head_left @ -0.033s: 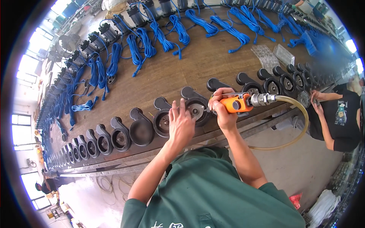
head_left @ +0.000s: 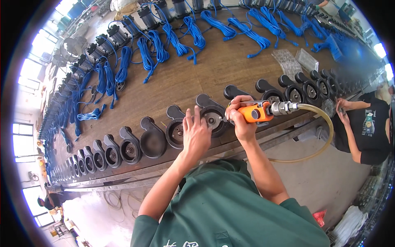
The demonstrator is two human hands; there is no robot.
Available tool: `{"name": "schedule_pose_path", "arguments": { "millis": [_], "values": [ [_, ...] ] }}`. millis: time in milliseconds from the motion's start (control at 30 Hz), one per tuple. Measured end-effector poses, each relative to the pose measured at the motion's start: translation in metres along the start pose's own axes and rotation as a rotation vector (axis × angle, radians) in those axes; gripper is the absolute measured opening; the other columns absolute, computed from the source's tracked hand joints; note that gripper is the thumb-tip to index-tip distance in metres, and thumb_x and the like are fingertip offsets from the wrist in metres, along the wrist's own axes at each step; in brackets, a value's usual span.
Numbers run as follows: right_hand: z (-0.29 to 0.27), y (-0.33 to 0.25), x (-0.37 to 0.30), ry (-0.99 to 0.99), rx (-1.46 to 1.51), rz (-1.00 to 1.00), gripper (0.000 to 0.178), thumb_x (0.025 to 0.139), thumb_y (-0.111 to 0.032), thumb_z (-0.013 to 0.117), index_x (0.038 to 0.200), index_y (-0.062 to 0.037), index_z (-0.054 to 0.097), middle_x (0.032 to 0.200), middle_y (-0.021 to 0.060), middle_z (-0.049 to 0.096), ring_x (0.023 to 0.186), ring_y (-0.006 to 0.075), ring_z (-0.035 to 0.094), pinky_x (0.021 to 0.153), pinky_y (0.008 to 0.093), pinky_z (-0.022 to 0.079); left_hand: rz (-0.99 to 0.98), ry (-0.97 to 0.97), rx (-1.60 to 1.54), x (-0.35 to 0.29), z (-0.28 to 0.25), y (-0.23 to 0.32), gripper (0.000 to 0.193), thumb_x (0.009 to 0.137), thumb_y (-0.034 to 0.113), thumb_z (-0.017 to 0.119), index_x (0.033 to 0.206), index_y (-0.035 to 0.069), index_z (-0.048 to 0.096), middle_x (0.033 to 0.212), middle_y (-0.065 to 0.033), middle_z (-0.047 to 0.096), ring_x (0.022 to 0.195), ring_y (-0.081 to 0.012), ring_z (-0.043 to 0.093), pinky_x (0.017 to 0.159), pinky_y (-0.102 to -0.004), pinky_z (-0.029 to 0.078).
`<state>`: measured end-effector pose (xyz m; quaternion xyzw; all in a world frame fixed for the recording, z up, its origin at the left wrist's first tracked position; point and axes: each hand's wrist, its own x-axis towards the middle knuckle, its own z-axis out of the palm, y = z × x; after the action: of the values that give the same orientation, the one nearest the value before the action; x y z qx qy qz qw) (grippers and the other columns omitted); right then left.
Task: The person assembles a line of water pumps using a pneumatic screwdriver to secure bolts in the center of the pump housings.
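My right hand (head_left: 242, 120) is wrapped round an orange pneumatic screwdriver (head_left: 256, 113), held nearly level, with its tip pointing left. A metal coupling joins the tool to a yellowish air hose (head_left: 330, 136). The tip is close to a black round pump housing (head_left: 213, 118) with a metal disc in its middle; whether it touches cannot be made out. My left hand (head_left: 196, 136) lies with fingers stretched out over the left rim of this housing, palm down, holding nothing I can see. It partly covers the neighbouring black housing (head_left: 176, 132).
More black housings (head_left: 130, 150) line the near edge of the brown table (head_left: 193, 80). Bundled blue cables (head_left: 177, 45) and motors (head_left: 147, 17) stand along the far side. Clear plastic trays (head_left: 286, 61) lie at the right, near a blue bin (head_left: 334, 47). A co-worker (head_left: 364, 129) works at right.
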<state>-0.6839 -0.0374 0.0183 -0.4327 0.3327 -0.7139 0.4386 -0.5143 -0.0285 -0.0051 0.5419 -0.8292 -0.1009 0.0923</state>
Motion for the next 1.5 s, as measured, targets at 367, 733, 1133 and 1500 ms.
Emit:
{"name": "schedule_pose_path", "arguments": {
  "millis": [367, 733, 1133, 1500],
  "values": [
    [0.005, 0.015, 0.001, 0.018, -0.014, 0.03, 0.02, 0.082, 0.003, 0.058, 0.102, 0.0003, 0.054, 0.076, 0.0029, 0.061, 0.065, 0.0082, 0.059, 0.061, 0.0224, 0.049, 0.064, -0.002, -0.083, 0.025, -0.016, -0.019, 0.056, 0.064, 0.034, 0.085, 0.114, 0.012, 0.072, 0.148, -0.0242, 0.039, 0.138, -0.0462, 0.029, 0.111, -0.0541, 0.028],
    [0.006, 0.045, 0.01, -0.104, -0.046, 0.082, 0.019, 0.082, 0.005, 0.059, 0.1, -0.0016, 0.056, 0.075, -0.0001, 0.058, 0.064, 0.0056, 0.055, 0.059, 0.0203, 0.046, -0.096, -0.121, 0.025, 0.031, -0.012, -0.011, 0.053, 0.064, 0.046, 0.081, 0.109, 0.018, 0.075, 0.136, -0.0249, 0.052, 0.134, -0.0423, 0.038, 0.107, -0.0538, 0.03],
    [0.013, 0.052, 0.031, -0.1, -0.03, 0.078, 0.022, 0.083, 0.004, 0.055, 0.105, 0.0009, 0.052, 0.075, 0.0024, 0.058, 0.065, 0.0086, 0.058, 0.062, 0.0232, 0.049, -0.088, -0.163, 0.035, 0.032, -0.004, -0.018, 0.04, 0.064, 0.042, 0.082, 0.095, 0.017, 0.077, 0.099, -0.0115, 0.067, 0.118, -0.0351, 0.05, 0.105, -0.0536, 0.031],
    [0.019, 0.062, 0.036, -0.108, -0.112, 0.089, 0.02, 0.086, 0.001, 0.048, 0.105, -0.0001, 0.048, 0.07, 0.0064, 0.056, 0.062, 0.0149, 0.055, 0.063, 0.028, 0.047, -0.082, -0.14, -0.009, 0.029, -0.003, -0.02, 0.038, 0.064, 0.038, 0.083, 0.091, 0.013, 0.076, 0.101, -0.0133, 0.066, 0.122, -0.0387, 0.049, 0.106, -0.0565, 0.031]
  ]
}}
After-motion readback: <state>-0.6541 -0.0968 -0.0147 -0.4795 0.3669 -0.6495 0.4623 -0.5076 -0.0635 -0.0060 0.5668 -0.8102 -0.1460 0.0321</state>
